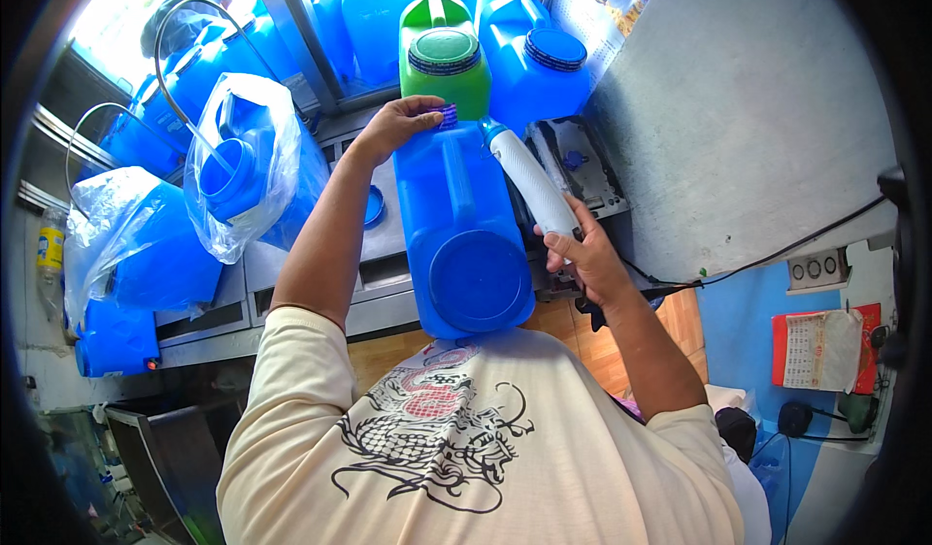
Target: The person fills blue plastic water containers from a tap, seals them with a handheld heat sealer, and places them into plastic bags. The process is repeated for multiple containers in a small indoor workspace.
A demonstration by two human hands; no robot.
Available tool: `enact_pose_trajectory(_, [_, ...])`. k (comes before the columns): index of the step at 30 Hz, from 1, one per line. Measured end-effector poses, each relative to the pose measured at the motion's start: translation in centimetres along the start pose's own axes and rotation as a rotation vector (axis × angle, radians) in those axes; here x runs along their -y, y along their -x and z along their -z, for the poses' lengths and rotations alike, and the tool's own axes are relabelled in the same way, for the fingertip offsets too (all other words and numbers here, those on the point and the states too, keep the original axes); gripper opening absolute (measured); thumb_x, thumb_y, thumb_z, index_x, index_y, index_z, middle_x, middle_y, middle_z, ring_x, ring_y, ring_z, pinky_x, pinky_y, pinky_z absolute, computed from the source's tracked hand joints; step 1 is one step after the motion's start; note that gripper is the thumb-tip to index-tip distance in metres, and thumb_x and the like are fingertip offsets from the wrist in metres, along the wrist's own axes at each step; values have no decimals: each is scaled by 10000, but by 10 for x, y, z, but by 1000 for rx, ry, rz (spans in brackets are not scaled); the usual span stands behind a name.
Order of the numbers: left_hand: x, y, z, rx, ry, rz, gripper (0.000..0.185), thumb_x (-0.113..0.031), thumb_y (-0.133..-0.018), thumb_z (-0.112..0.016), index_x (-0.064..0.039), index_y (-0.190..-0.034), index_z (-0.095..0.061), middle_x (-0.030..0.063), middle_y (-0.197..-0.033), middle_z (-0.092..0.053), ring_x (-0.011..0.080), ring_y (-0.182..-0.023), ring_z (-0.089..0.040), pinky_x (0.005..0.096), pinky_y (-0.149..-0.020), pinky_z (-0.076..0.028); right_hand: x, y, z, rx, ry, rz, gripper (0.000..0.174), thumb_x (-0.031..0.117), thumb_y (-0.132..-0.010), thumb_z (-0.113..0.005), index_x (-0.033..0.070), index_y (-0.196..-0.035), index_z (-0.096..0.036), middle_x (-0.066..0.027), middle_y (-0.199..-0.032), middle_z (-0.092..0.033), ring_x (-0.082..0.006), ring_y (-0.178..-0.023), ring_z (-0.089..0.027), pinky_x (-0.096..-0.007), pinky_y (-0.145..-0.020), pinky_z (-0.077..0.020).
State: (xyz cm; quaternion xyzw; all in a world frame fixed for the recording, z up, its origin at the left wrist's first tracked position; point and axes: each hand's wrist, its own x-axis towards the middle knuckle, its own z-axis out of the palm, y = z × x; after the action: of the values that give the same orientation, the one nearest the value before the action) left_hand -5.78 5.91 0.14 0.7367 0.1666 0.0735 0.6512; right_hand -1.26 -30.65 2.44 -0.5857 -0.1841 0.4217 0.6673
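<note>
A large blue plastic water jug (426,203) lies before me at the counter's front edge, its wide round lid (480,281) facing me and its moulded handle above. At its far end, my left hand (397,124) pinches a purple printed band (447,115), apparently a seal, around the small spout. My right hand (588,254) grips the lower end of a white handheld blower (535,177), perhaps a heat gun or hair dryer. The blower's teal tip points toward the spout, slightly right of the band. The spout itself is mostly hidden.
A green jug (444,86) and another blue jug (535,72) stand behind. Two bagged blue jugs (273,152) (160,239) are at left, with hoses running into them. A loose blue lid (373,206) lies on the metal counter (386,243). A worn metal box (582,163) and black cord (794,243) are at right.
</note>
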Motion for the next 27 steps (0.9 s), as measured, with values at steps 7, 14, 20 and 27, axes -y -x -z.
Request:
enact_pose_trajectory(7, [0,-10,0,9,0,-44,385,-255,-899,-755,-14,-1191,-685,33,-1094,-699,115,-959,-626,270,-880,-505,61,-13,29,132,171,-45,664,203,-900,-616,61,-1483,-332,-154,-1069,-618,-81,-643,-559,-207,-561,-505])
enact_pose_trajectory(14, [9,-12,-6,18,32,-27,383,-155,-845,-804,-21,-1182,-680,40,-1042,-715,106,-905,-645,269,-837,-524,111,-30,50,348,153,-204,779,316,-832,-569,39,-1505,-293,-146,-1100,-583,-150,-705,-606,-247,-623,-514])
enact_pose_trajectory(20, [8,-15,4,-16,-11,-11,366,-151,-837,-811,-21,-1153,-681,38,-1004,-704,106,-893,-643,255,-827,-522,148,-53,44,391,412,-212,677,309,-841,-564,53,-1445,-396,-94,-1061,-599,-113,-670,-582,-224,-578,-484])
enact_pose_trajectory(27, [14,-5,-6,-57,66,-30,386,-199,-877,-782,-27,-1200,-661,40,-1050,-698,98,-918,-635,248,-832,-521,166,-67,33,334,519,-234,505,233,-927,-472,81,-1408,-475,-79,-1026,-624,-93,-656,-549,-216,-505,-451])
